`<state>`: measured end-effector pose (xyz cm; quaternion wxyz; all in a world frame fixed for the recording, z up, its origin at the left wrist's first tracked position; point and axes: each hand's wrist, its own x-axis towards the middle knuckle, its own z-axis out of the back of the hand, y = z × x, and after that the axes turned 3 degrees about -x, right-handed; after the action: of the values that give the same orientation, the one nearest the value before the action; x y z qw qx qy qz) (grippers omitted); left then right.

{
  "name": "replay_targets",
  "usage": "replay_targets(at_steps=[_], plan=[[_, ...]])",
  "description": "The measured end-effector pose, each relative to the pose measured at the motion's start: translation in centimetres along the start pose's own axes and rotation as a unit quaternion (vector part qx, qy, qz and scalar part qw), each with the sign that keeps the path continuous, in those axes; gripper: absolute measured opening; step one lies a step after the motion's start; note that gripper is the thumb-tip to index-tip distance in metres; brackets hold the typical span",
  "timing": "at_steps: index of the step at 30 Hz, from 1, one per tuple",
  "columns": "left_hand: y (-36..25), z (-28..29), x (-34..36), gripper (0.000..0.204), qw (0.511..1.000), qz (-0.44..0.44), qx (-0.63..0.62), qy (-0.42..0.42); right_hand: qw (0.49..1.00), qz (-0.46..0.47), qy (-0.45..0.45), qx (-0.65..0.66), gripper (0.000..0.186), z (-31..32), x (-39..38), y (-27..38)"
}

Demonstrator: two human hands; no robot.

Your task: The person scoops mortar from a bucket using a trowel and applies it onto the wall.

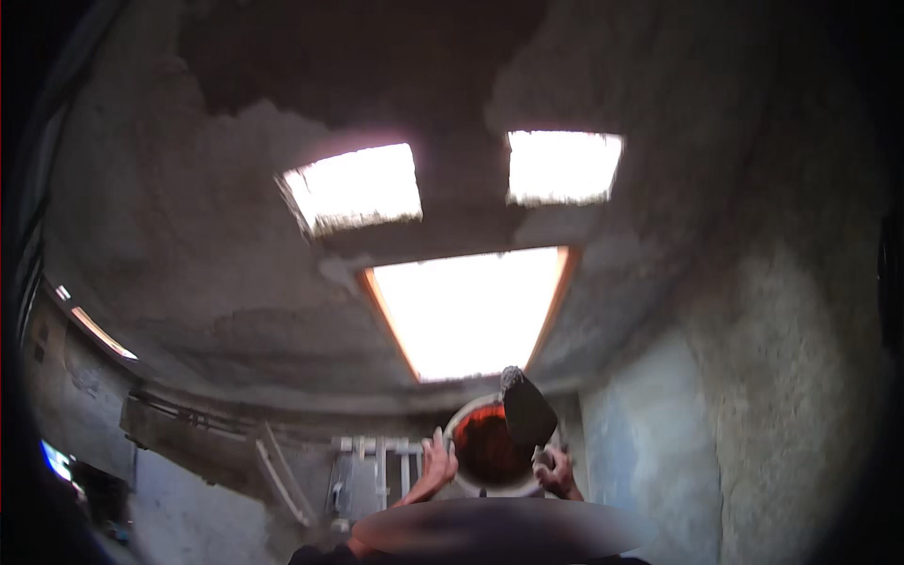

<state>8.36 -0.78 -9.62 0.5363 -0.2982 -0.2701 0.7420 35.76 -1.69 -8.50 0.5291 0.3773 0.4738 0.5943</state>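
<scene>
A round pale bucket (465, 413) with a red and dark inside is raised at lower centre. My left hand (438, 460) is closed on the bucket's left side. My right hand (556, 471) grips a trowel (527, 415) over the bucket's right half; its dark blade points upward, with a grey, mortar-like lump (511, 378) at the tip. The blade hides part of the bucket.
Rough grey plaster (659, 273) surrounds three bright openings, the largest (466, 306) framed in orange-brown. A blue-grey patched wall (640, 443) is at lower right. Pale bars (381, 471), a leaning plank (282, 471) and a pale slab (198, 508) lie lower left.
</scene>
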Motion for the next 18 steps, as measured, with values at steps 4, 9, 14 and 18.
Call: replay_targets(at_steps=[4,9,14,18], plan=[[-1.9,0.7,1.9,0.02,0.964,0.013,-0.202,0.171,0.982,-0.032,0.029,0.182,0.021,-1.5,5.3,8.6],[-7.2,2.1,2.4,0.029,0.922,0.018,-0.298,0.246,0.956,0.169,0.08,0.225,0.025,-1.1,14.8,14.0],[-10.6,7.0,1.6,0.037,0.949,0.045,-0.224,0.217,0.928,0.157,0.161,0.299,0.038,-1.3,21.7,25.0],[-12.0,8.9,0.9,0.039,0.943,0.048,-0.253,0.208,0.913,0.202,0.15,0.32,0.037,-1.3,27.0,33.8]])
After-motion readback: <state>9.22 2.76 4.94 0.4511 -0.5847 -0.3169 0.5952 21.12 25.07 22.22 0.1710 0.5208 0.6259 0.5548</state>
